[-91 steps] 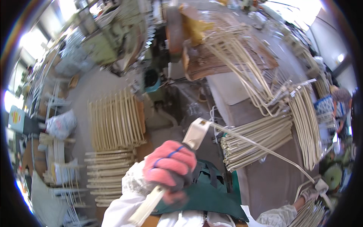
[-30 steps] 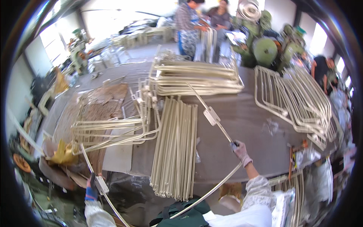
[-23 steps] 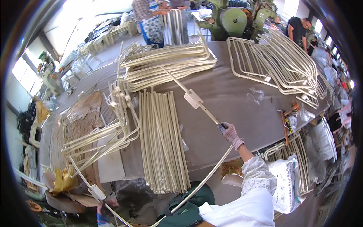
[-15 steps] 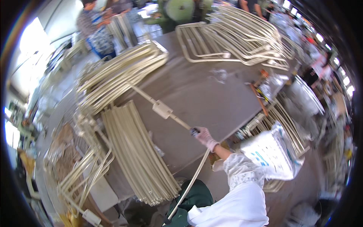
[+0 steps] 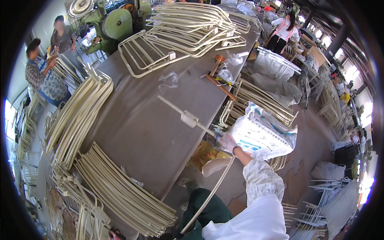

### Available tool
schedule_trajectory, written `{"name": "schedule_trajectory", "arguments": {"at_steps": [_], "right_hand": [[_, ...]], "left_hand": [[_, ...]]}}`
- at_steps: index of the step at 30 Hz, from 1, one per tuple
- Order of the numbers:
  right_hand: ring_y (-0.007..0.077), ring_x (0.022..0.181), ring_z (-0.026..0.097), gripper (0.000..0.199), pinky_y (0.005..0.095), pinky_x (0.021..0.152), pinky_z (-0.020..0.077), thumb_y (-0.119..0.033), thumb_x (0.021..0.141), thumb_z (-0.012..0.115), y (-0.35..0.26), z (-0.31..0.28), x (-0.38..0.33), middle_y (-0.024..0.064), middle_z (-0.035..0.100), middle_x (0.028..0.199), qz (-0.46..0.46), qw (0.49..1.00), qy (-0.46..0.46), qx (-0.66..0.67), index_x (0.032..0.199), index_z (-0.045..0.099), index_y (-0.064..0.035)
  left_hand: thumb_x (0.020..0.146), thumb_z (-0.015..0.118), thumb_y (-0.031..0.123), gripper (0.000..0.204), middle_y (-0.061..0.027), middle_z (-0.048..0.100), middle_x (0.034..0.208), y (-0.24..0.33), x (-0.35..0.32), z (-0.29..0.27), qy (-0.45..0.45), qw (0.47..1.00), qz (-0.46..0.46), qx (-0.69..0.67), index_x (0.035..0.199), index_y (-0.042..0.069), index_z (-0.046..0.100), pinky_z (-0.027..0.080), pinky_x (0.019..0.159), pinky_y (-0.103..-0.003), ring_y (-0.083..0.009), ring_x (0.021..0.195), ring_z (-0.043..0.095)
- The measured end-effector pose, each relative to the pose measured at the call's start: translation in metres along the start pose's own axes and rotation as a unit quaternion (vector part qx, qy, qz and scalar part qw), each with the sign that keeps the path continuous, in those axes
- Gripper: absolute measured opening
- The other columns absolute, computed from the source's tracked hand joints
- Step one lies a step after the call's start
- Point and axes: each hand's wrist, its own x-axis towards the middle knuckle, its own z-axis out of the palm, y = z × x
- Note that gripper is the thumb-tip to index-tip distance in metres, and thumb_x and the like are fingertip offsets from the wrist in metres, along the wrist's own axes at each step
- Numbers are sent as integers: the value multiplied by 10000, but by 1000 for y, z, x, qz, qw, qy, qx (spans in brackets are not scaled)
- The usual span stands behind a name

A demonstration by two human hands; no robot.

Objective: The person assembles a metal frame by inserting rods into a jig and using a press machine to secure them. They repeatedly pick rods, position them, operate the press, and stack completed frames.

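My right hand (image 5: 229, 143), in a pale glove, is closed round the dark end piece of a cream metal tube (image 5: 170, 105). A white block (image 5: 189, 119) sits on that tube, which points away to the far left over the table. From beside the same hand a second cream tube (image 5: 212, 192) slants down past my dark green trouser leg; whether the two are joined is hidden. At the lower edge, a small dark and pinkish patch beside a white block (image 5: 100, 215) may be part of my left hand; its fingers cannot be made out.
On the brown table (image 5: 140, 120) lie bundled cream tubes (image 5: 124, 192), stacked bent frames (image 5: 188, 32) and a hammer (image 5: 218, 64). A white sack (image 5: 262, 134) rests over frames beside the table. Two people stand at the far left near a green machine (image 5: 117, 24); another (image 5: 284, 32) is far right.
The view has turned to the right, so the table and stacks now sit further left. My right hand, still gripping the tube, has moved past the table's edge, near the white sack.
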Motion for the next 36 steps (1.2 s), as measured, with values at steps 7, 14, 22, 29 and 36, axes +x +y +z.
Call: {"name": "schedule_trajectory", "arguments": {"at_steps": [7, 14, 22, 29, 36], "right_hand": [[362, 833, 587, 273, 419, 751, 469, -311, 821, 486, -3, -50, 154, 178, 623, 859, -27, 973, 191, -123, 900, 620, -86], [357, 810, 580, 203, 429, 713, 469, -151, 757, 555, -7, -57, 278, 185, 595, 908, -221, 919, 309, -107, 941, 576, -69], [243, 907, 540, 236, 409, 741, 429, -237, 743, 602, -7, -132, 376, 93, 608, 880, -221, 856, 262, -386, 954, 610, -130], [102, 636, 516, 175, 269, 588, 448, -157, 863, 518, -30, -122, 343, 12, 574, 757, -282, 923, 260, 30, 987, 575, -48], [67, 716, 539, 306, 202, 671, 459, -211, 810, 545, -210, 56, 201, 45, 601, 826, -263, 891, -231, 288, 1054, 552, -26]], "left_hand": [[891, 515, 208, 155, -28, 532, 582, 32, -2, 203, -173, 983, -66, 11, 962, 110, 612, 282, 339, -248, -107, 410, 410], [865, 553, 256, 183, -17, 489, 533, -55, 50, 312, -65, 996, -62, 10, 767, 102, 572, 282, 343, -271, -136, 373, 405], [880, 519, 183, 126, -69, 556, 573, -83, 37, 342, -116, 978, -83, 155, 871, 64, 561, 438, 367, -337, -189, 433, 529], [812, 636, 177, 341, -25, 574, 724, -63, 53, 333, -61, 972, -184, 135, 1110, 35, 554, 433, 506, -273, -122, 659, 531], [600, 786, 321, 709, -194, 596, 1005, -48, 54, 391, -63, 953, 37, 295, 1143, -1, 463, 465, 829, -365, -304, 957, 573]]}}
